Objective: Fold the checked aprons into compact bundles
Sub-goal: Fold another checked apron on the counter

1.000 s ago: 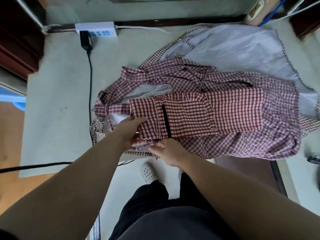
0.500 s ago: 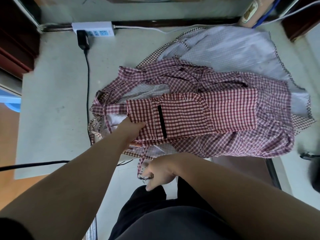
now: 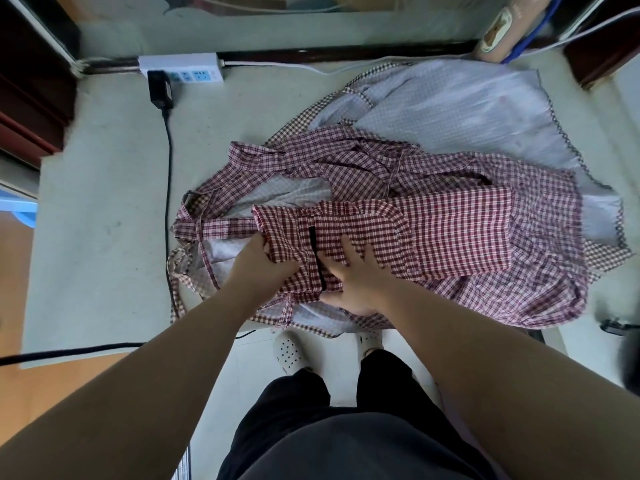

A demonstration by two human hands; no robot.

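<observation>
Flatly splayed, right fingers (image 3: 346, 249) pressing checked apron (image 3: 457, 230)

One left hand (image 3: 265, 268), one right hand (image 3: 358, 278), two white clogs (image 3: 289, 351), one power strip (image 3: 180, 65), three checked aprons (image 3: 457, 233).

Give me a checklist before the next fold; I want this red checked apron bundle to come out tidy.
1. Right hand flat on the folded apron: ok.
2. Left hand grips its left end: ok.
3. Ties tucked in: not ok, they trail left.
4. Black cable clear of the pile: not ok, it runs along the pile's left edge.
5. Top layer free of the pile beneath: cannot tell.
</observation>
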